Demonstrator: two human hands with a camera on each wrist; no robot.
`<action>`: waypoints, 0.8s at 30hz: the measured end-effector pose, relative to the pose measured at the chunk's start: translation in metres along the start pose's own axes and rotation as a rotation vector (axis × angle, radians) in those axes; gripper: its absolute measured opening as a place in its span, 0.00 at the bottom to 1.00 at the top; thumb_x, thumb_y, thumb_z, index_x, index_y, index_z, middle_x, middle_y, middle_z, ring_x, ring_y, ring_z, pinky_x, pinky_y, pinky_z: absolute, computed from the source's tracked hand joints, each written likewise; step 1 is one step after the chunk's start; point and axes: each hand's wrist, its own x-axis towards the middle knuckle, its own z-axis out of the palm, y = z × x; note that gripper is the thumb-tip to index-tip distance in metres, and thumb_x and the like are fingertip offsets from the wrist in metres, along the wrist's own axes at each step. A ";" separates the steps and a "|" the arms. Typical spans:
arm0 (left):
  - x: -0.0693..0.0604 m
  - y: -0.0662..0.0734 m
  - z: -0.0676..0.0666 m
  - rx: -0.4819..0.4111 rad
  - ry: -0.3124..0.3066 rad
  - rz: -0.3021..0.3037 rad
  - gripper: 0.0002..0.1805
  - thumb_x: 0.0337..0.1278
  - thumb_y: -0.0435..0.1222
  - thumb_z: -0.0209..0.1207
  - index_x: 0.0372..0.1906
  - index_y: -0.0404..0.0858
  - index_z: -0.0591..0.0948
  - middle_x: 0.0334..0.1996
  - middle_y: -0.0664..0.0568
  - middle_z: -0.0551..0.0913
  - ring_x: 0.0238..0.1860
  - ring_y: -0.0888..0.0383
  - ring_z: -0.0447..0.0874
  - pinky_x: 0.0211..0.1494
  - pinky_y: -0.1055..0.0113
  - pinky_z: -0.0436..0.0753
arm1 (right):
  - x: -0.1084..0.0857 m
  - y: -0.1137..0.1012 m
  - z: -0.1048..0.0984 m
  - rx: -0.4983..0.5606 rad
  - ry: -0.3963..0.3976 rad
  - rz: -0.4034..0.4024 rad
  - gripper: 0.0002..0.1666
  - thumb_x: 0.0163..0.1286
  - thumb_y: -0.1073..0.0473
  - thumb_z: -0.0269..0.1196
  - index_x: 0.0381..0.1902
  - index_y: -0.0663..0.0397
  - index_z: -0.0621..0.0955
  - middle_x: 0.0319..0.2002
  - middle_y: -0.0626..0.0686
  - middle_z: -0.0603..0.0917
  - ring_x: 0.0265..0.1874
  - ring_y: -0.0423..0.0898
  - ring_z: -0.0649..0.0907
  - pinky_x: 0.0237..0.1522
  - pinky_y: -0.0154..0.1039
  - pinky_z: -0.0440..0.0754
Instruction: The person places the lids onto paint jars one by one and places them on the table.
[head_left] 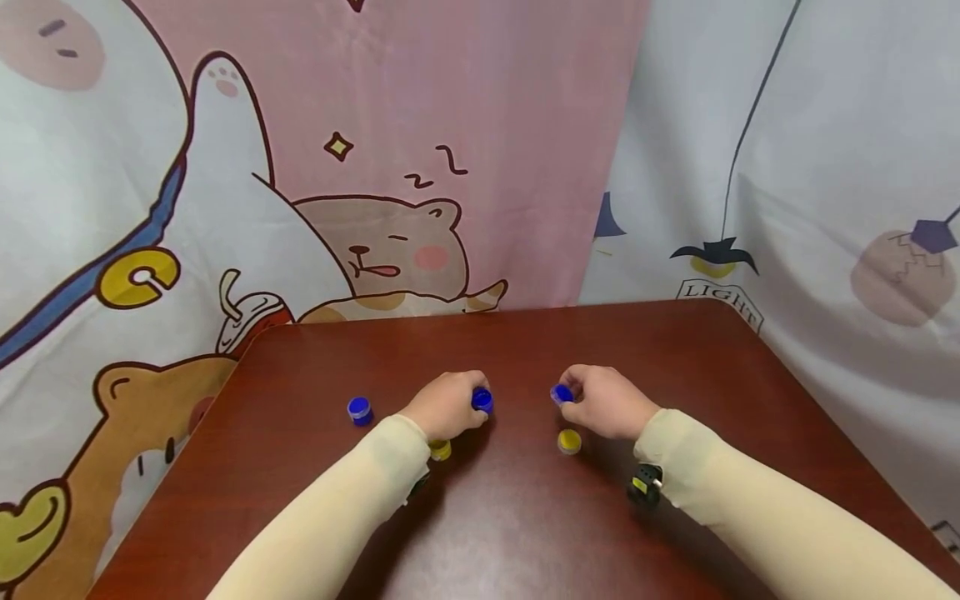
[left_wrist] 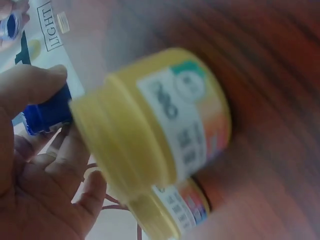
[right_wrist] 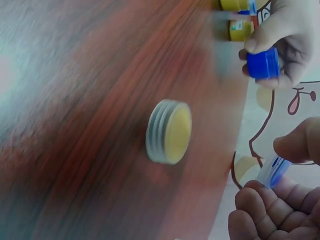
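Observation:
My left hand [head_left: 446, 406] grips a small blue paint jar [head_left: 482, 401] between thumb and fingers, just over the table. To its right, my right hand [head_left: 611, 402] pinches a clear screw lid [right_wrist: 272, 170] with blue paint on its inside. A second lid, yellow inside [head_left: 569, 442], lies on the table below the right hand. Beside the left wrist stand two yellow paint jars; the nearer yellow jar [left_wrist: 155, 120] has a printed label. Most of the yellow jars is hidden by the left arm in the head view.
Another blue jar [head_left: 360, 411] stands on the table, left of the left hand. The brown wooden table [head_left: 510, 525] ends at a cartoon-printed curtain [head_left: 525, 167] behind and at the sides.

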 end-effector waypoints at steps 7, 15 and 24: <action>0.001 0.005 0.004 -0.038 0.014 0.030 0.20 0.64 0.44 0.72 0.57 0.44 0.83 0.49 0.52 0.88 0.47 0.57 0.86 0.58 0.55 0.86 | 0.004 -0.012 0.003 0.013 0.013 -0.089 0.20 0.70 0.59 0.70 0.57 0.59 0.83 0.45 0.53 0.88 0.44 0.46 0.87 0.51 0.48 0.88; 0.005 0.010 0.008 -0.051 0.036 0.070 0.22 0.62 0.45 0.73 0.57 0.43 0.84 0.48 0.52 0.89 0.47 0.57 0.88 0.57 0.56 0.87 | 0.005 -0.024 0.007 0.053 0.013 -0.121 0.21 0.71 0.59 0.70 0.58 0.59 0.83 0.44 0.52 0.89 0.43 0.45 0.87 0.47 0.45 0.89; 0.006 0.010 0.012 -0.073 0.054 0.108 0.20 0.62 0.46 0.73 0.54 0.41 0.86 0.45 0.53 0.89 0.42 0.60 0.86 0.54 0.60 0.87 | 0.009 -0.034 0.013 0.090 0.011 -0.132 0.20 0.72 0.57 0.71 0.58 0.58 0.84 0.42 0.49 0.88 0.41 0.42 0.86 0.46 0.43 0.89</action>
